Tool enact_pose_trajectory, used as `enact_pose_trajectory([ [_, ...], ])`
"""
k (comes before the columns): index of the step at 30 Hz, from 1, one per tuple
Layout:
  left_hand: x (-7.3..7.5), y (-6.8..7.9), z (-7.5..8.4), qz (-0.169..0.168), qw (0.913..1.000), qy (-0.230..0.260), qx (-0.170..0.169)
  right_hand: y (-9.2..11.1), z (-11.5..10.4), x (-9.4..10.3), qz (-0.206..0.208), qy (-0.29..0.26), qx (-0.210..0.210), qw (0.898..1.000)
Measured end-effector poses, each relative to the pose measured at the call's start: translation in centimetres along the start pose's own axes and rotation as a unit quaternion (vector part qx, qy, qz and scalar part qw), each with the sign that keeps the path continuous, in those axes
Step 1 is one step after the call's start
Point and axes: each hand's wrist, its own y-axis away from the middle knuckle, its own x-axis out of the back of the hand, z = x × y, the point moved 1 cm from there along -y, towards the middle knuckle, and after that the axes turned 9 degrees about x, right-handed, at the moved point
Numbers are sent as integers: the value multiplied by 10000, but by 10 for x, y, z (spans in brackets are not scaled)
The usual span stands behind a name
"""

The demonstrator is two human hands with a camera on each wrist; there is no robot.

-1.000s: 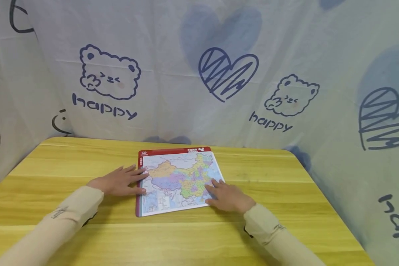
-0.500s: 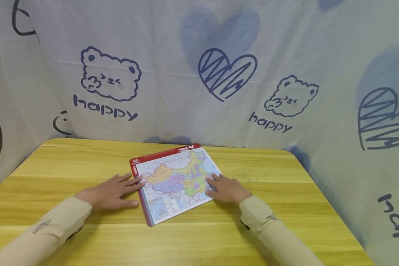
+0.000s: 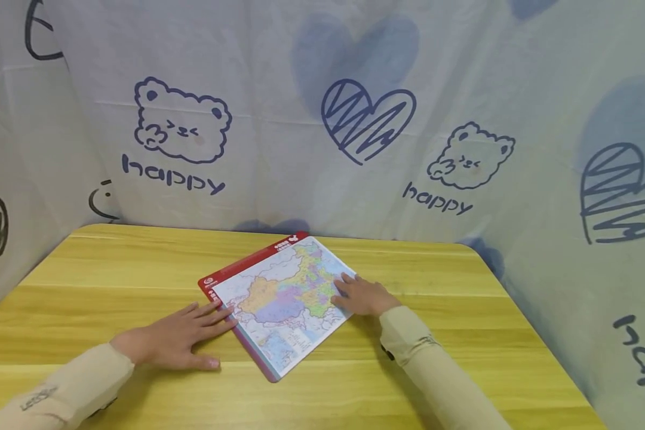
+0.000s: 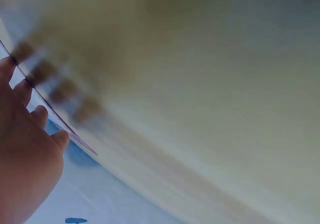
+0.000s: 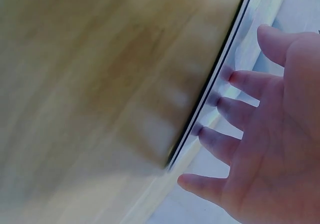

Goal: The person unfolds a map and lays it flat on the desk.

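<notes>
A white fabric backdrop printed with dark blue bears, hearts and "happy" lettering (image 3: 279, 173) fills the top of the frame and both sides. Below it spreads a yellow wood-grain surface (image 3: 462, 334). Two cream long sleeves (image 3: 435, 370) reach in from the lower left and lower right. At the centre of the frame, flat on the surface, lies a thin rectangular map board with a red top band (image 3: 285, 298) — turned diagonally, one corner toward the bottom. The left hand (image 3: 172, 340) has its fingers spread and fairly straight, tips touching the board's left edge, thumb apart from it. The right hand (image 3: 366, 297) rests extended fingers on the right edge — neither grips anything.
</notes>
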Motion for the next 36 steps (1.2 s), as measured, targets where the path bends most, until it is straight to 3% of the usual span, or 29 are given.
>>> enact_pose_trajectory([
  [7,-10,11,21,464,9950,-673,-575,-5,-2,6,-15,-52,-44,10000],
  [14,-12,15,39,587,9936,-633,-723,-12,-9,13,-155,-144,-35,9998],
  [21,-8,5,61,495,9910,-970,-779,-19,-14,15,-84,-156,-186,9997],
  [26,-4,-14,67,772,9892,-925,-840,-17,-20,11,315,-57,-342,9989],
  [31,5,-41,50,651,9959,-440,-458,2,-40,1,862,407,-51,9954],
  [36,15,-64,26,112,9983,-74,570,36,-69,-8,966,1073,550,9880],
])
